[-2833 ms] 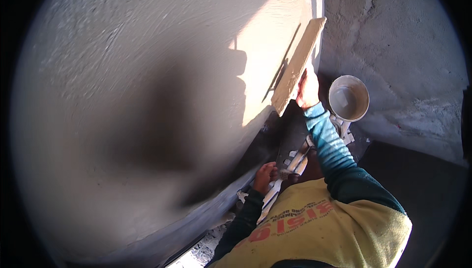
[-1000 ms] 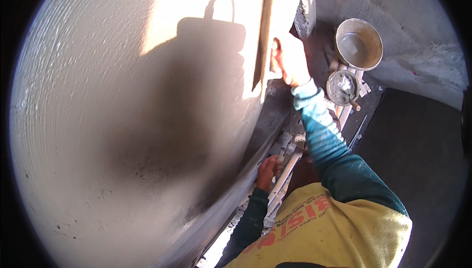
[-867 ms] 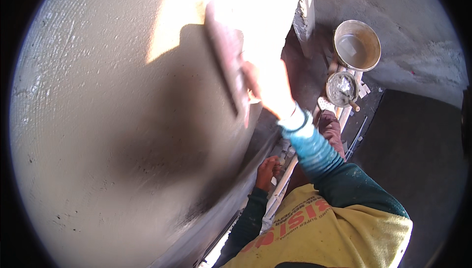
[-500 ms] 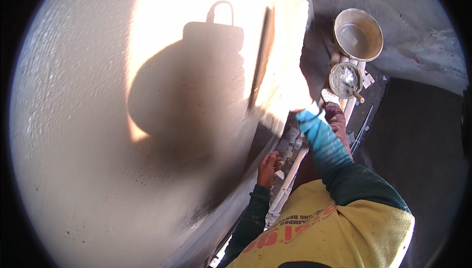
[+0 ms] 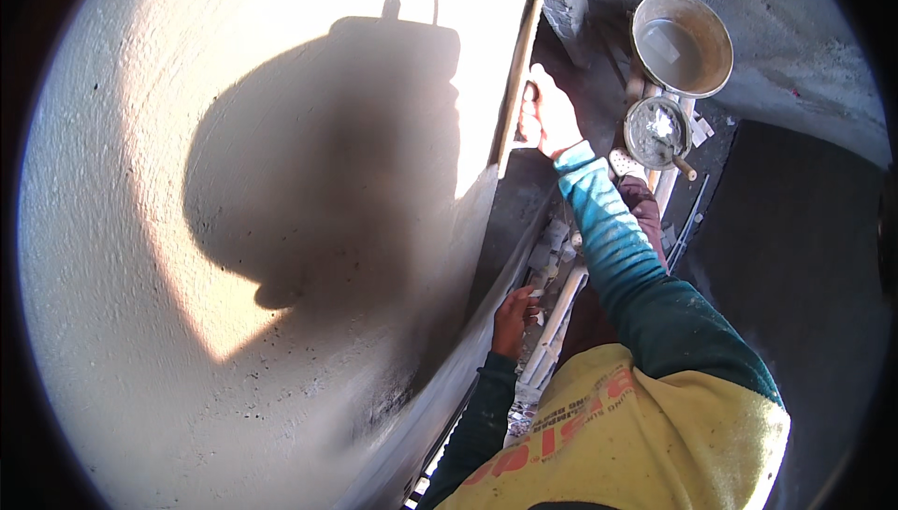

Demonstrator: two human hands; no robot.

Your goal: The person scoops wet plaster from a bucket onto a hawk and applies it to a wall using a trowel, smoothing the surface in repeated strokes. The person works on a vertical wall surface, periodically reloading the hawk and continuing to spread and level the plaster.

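My right hand (image 5: 550,115) is closed round the handle of a long plastering float (image 5: 517,89). The float is seen nearly edge-on, its flat face against the pale plastered wall (image 5: 112,257) near the wall's right edge. Sunlight washes out part of the hand. Lower down, my left hand (image 5: 512,325) hangs beside the wall's lower edge, above the rubble. Its fingers are loosely bent and a little apart, with no tool visible in them. The large shadow of my head and headgear falls on the wall.
A large bucket (image 5: 716,47) of greyish water stands at the upper right. Below it, a smaller bucket (image 5: 636,140) contains wet mix and a wooden-handled tool (image 5: 686,169). Poles (image 5: 556,318) and broken pieces (image 5: 552,253) lie below my hands. Another wall (image 5: 795,51) rises behind the buckets.
My right hand has moved up and away with the float, which has turned from showing its broad side to nearly edge-on. The left hand stays about where it was. My head's shadow has shifted left.
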